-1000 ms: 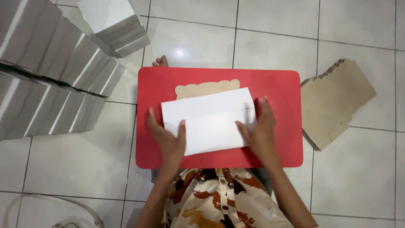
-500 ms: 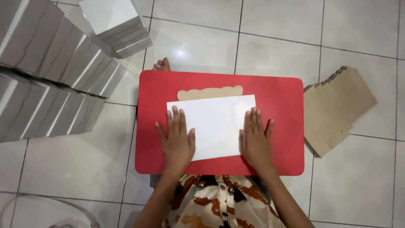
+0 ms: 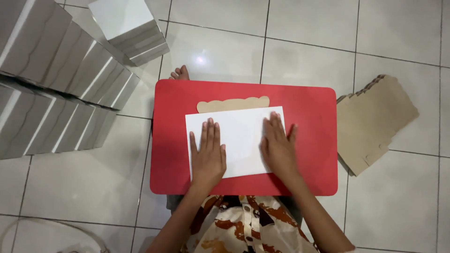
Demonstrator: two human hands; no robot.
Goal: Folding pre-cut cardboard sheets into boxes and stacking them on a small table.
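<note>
Several stacks of flattened grey-and-white cartons [image 3: 61,89] leaned in rows on the tiled floor [image 3: 356,28] at the left, their edges fanned like book spines, seemingly kept within reach of the seated person. Next in size, a red low worktop [image 3: 309,107] with rounded corners and a smooth matte face sat over the person's lap, giving a firm flat base for pressing. To its right a small pile of brown die-cut cardboard pieces [image 3: 375,122] with notched, stepped edges lay on the tiles, apart from the worktop. At the worktop's middle lay a white rectangular card sheet [image 3: 243,136], slightly skewed, covering most of a tan cardboard piece with a scalloped edge [image 3: 233,104] that peeked out along its far side. The left hand [image 3: 208,157] and right hand [image 3: 279,150] both lay palm-down on the sheet, each grip spread flat with fingers extended, pinching nothing, apparently to hold it flush. A bare foot [image 3: 180,73] showed just beyond the worktop's far edge.
</note>
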